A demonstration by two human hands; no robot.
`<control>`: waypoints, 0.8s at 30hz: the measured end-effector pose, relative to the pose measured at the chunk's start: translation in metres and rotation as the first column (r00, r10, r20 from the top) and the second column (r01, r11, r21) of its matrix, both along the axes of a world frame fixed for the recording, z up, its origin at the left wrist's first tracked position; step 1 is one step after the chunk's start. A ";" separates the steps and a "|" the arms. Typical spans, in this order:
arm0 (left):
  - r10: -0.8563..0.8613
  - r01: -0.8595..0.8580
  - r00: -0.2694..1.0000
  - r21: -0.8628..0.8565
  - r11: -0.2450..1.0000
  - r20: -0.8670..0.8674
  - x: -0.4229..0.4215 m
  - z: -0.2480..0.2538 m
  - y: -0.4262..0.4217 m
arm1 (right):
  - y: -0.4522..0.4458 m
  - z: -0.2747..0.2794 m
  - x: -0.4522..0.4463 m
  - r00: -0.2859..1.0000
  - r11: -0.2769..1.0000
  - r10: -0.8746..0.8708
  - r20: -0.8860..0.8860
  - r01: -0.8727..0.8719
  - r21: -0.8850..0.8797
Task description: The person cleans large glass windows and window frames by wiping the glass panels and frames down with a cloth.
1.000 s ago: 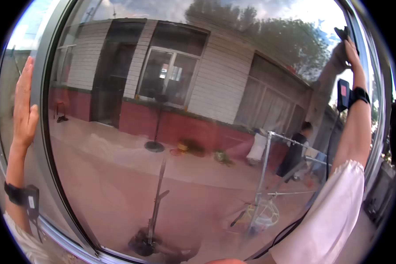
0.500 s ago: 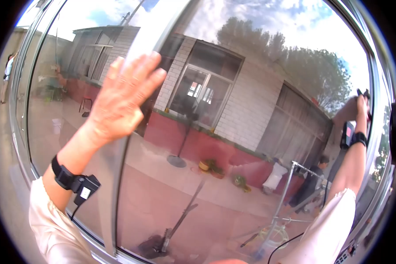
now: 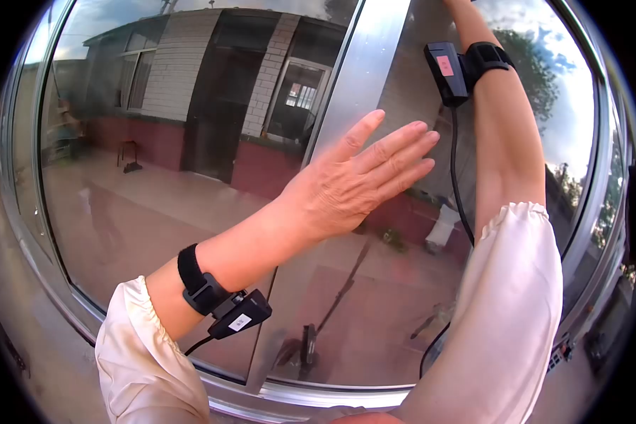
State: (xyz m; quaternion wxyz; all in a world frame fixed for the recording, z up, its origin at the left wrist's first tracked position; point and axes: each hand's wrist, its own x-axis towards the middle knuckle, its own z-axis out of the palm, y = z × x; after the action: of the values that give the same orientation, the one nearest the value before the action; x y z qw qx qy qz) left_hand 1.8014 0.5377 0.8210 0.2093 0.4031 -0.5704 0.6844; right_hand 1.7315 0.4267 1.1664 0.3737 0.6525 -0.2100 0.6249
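My left hand (image 3: 360, 173) is open, fingers stretched out and thumb apart, with nothing in it. It lies over the metal window post (image 3: 374, 56) and the glass pane (image 3: 261, 226); whether the palm touches them I cannot tell. My right forearm (image 3: 505, 134) reaches up across the right-hand pane, and the hand itself is cut off by the top edge. A black strapped device (image 3: 239, 313) sits on my left forearm, and another strapped device (image 3: 446, 74) with a cable is on my right.
A metal sill (image 3: 339, 393) runs below the panes, and a side frame (image 3: 593, 191) stands at the right. The glass reflects a brick building (image 3: 180, 71), a courtyard and a stool (image 3: 127, 150). A dark cable (image 3: 455, 169) hangs beside my right arm.
My left hand has moved right and slightly down. My right arm has swung from the right-hand frame up and left, its hand leaving the view with the dark thing it was at. The view has shifted.
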 end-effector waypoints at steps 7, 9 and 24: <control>-0.227 0.229 0.972 -0.035 0.973 0.054 0.013 -0.056 0.026 | -0.010 -0.172 -0.025 0.988 0.973 0.035 -0.148 -0.068 -0.222; -0.231 0.237 0.968 -0.045 0.971 0.099 0.015 -0.081 0.037 | -0.024 -0.243 -0.026 0.974 0.930 0.104 -0.203 -0.167 -0.326; 0.220 -0.222 0.943 0.022 0.975 -0.251 0.102 -0.204 0.193 | 0.031 -0.340 -0.096 0.760 0.872 0.354 -0.545 -0.479 -0.102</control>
State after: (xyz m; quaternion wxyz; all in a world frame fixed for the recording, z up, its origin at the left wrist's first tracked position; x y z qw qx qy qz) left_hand 1.9038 0.7307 0.6166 0.2034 0.5474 -0.4881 0.6487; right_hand 1.6352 0.4575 0.8262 0.3406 0.7751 0.1235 0.5177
